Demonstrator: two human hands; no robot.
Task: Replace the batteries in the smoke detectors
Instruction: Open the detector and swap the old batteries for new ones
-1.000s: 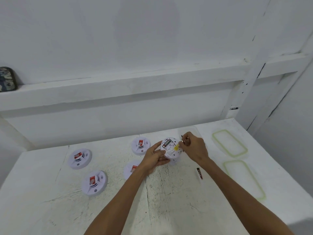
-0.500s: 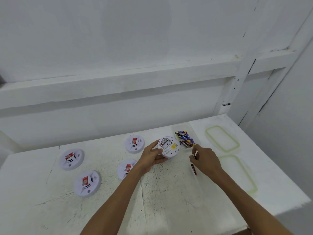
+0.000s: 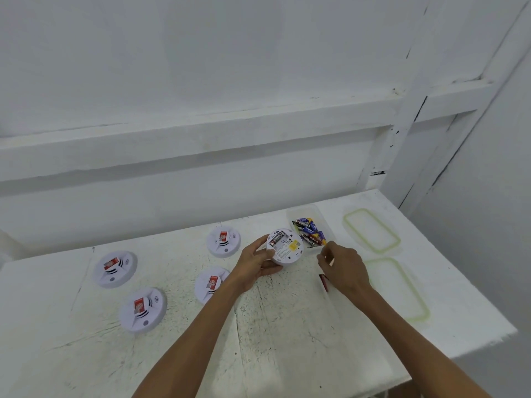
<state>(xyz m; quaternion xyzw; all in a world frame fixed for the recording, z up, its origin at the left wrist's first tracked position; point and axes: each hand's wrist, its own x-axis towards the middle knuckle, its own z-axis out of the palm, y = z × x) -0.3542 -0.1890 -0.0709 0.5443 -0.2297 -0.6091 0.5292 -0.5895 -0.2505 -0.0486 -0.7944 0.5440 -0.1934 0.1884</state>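
My left hand (image 3: 255,262) holds a white smoke detector (image 3: 286,249) tilted with its back up. Its battery bay is uncovered, with one black battery (image 3: 276,239) in it and an empty slot beside it. My right hand (image 3: 344,268) hovers just right of the detector, at the near edge of a clear tub (image 3: 304,211) of several blue and black batteries (image 3: 309,229). Its fingertips pinch a small thin thing that looks like a battery, mostly hidden. A red battery (image 3: 324,281) lies on the table under that hand.
Several other smoke detectors lie face up on the white table (image 3: 287,340): one at the back (image 3: 223,241), one by my left wrist (image 3: 211,284), two at the left (image 3: 115,268) (image 3: 142,310). Two clear lids with green rims (image 3: 346,225) (image 3: 413,317) lie right. The table's edge runs close on the right.
My right hand left the detector's back, swung down toward the loose red battery, then rose to the tub's near edge. My left hand kept hold of the detector.
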